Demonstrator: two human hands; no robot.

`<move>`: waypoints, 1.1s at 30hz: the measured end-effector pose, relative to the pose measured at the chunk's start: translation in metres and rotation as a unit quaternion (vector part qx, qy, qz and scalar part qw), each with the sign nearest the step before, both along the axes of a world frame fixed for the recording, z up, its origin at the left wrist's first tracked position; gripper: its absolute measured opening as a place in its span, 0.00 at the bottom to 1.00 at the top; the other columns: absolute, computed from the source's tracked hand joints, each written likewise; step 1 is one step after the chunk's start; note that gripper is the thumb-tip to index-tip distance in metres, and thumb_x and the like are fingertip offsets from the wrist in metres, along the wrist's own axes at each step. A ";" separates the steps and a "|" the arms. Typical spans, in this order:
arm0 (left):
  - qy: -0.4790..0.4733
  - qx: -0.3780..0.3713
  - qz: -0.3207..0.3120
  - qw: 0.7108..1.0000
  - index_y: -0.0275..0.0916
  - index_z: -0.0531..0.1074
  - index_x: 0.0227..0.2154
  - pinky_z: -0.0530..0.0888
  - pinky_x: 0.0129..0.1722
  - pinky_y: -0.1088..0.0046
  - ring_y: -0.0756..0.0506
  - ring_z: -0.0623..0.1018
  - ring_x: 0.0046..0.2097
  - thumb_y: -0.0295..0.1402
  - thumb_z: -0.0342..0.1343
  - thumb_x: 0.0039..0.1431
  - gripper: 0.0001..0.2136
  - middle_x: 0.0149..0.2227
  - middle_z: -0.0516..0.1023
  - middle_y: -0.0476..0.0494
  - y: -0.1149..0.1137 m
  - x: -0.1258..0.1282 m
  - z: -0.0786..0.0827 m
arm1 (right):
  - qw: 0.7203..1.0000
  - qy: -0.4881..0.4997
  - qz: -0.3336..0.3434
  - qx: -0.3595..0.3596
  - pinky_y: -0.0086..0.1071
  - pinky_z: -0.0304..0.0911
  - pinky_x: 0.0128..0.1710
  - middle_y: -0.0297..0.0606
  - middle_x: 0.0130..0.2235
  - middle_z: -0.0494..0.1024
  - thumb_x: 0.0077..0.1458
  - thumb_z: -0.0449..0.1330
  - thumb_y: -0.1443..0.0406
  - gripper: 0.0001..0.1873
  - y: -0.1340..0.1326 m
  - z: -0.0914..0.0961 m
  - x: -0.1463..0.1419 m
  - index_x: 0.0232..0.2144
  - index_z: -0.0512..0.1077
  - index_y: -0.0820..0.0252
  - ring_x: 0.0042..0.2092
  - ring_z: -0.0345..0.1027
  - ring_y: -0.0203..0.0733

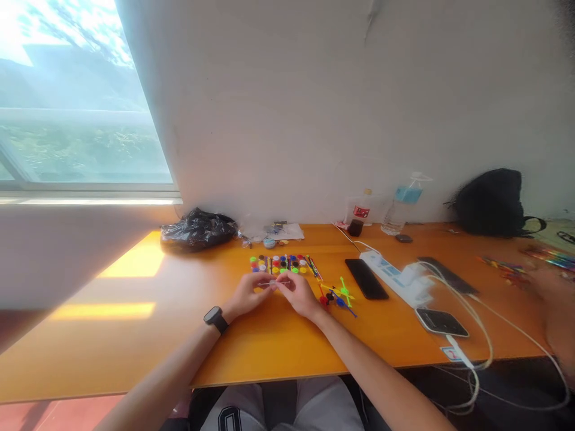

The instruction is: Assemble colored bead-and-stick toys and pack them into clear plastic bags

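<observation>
My left hand (pixel 246 294) and my right hand (pixel 300 294) meet above the table, fingers pinched together. Between their fingertips is a small whitish disc with a thin stick (pixel 272 282), partly covered by the fingers. Just beyond the hands, several small round discs (pixel 276 265) in yellow, red, blue, black, white and green lie in rows. Thin coloured sticks (pixel 314 267) lie at the right of these rows. To the right of my right hand sit several discs joined to sticks, among them a green one (pixel 344 291) and a blue one (pixel 340 303).
A black plastic bag (pixel 197 230) lies at the back left. On the right are a black phone (pixel 366 279), a white power strip (pixel 390 276) with cables, a power bank (pixel 442 322), a water bottle (pixel 399 206) and a black backpack (pixel 489 202). Another person's blurred arm (pixel 559 317) shows at the right edge.
</observation>
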State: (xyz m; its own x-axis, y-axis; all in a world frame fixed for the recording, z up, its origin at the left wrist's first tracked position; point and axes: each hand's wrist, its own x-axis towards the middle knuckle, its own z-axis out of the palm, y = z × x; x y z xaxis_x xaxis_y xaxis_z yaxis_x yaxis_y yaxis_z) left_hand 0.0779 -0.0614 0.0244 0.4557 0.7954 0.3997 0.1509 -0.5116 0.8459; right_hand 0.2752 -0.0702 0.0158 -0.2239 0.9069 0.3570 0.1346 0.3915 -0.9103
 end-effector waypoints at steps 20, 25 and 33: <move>0.023 0.041 0.016 0.999 0.37 0.81 0.40 0.78 0.42 0.69 0.43 0.81 0.40 0.40 0.58 0.67 0.12 0.39 0.84 0.40 0.001 -0.002 -0.001 | 0.999 -0.030 -0.005 0.017 0.35 0.65 0.41 0.37 0.38 0.80 0.62 0.62 0.57 0.09 -0.001 -0.001 0.001 0.36 0.75 0.56 0.38 0.72 0.43; 0.037 0.040 0.003 0.999 0.36 0.81 0.42 0.78 0.41 0.70 0.44 0.81 0.40 0.39 0.57 0.68 0.13 0.39 0.84 0.40 0.002 -0.003 -0.002 | 0.999 -0.031 -0.003 0.031 0.36 0.66 0.42 0.38 0.38 0.80 0.62 0.62 0.57 0.10 0.000 -0.003 0.001 0.36 0.75 0.58 0.39 0.73 0.44; 0.036 0.034 -0.002 0.999 0.36 0.81 0.42 0.78 0.40 0.71 0.44 0.81 0.39 0.39 0.58 0.66 0.12 0.39 0.84 0.40 0.002 -0.001 -0.001 | 0.999 -0.040 0.001 0.032 0.36 0.68 0.43 0.39 0.40 0.81 0.62 0.62 0.57 0.10 0.000 -0.003 0.002 0.37 0.76 0.57 0.41 0.74 0.44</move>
State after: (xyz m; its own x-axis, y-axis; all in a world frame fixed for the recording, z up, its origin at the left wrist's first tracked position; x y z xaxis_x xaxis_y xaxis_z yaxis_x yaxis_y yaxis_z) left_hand 0.0767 -0.0592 0.0231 0.4875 0.7662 0.4186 0.2075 -0.5674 0.7969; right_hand 0.2771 -0.0701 0.0124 -0.2563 0.8820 0.3954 0.2039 0.4492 -0.8698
